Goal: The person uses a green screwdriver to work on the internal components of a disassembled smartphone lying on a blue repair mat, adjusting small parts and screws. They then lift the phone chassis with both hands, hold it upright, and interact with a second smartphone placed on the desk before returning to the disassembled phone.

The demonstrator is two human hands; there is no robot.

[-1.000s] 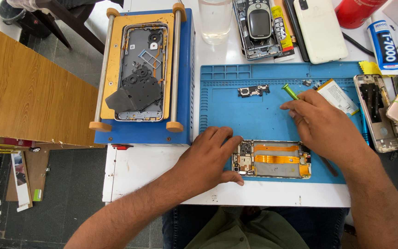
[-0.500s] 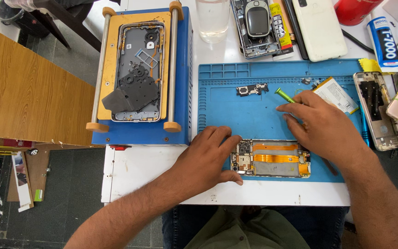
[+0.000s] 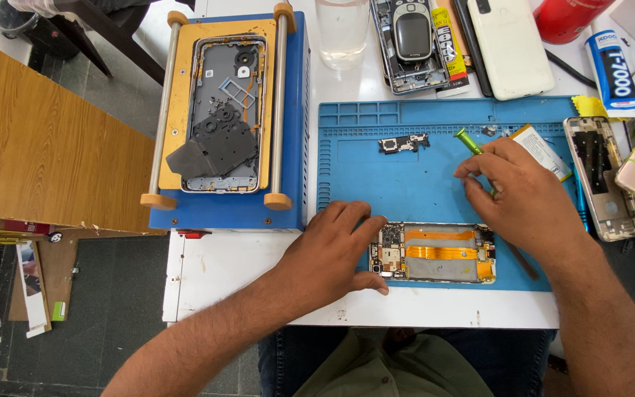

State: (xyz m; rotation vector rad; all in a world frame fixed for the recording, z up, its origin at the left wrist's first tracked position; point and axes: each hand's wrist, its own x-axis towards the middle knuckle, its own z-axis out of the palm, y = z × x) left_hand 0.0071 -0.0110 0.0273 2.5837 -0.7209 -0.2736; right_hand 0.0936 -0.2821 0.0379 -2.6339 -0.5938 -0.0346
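Note:
My left hand [image 3: 332,254] rests on the blue work mat [image 3: 435,184], fingers against the left end of an opened phone [image 3: 435,254] with orange flex cables showing. My right hand [image 3: 523,195] hovers over the mat just above the phone's right end and grips a green-handled screwdriver [image 3: 469,142], whose handle sticks out up and left. A small loose circuit part [image 3: 403,143] lies on the mat further back.
A blue heating plate [image 3: 222,110] with a phone back frame stands to the left. Behind the mat are a clear glass [image 3: 342,29], several phones [image 3: 413,40], a glue tube [image 3: 615,70] and a red can [image 3: 571,15]. Another phone frame [image 3: 603,176] lies at the right.
My right hand has shifted slightly with the green screwdriver, its handle now higher on the mat. My left hand stays on the phone's left end.

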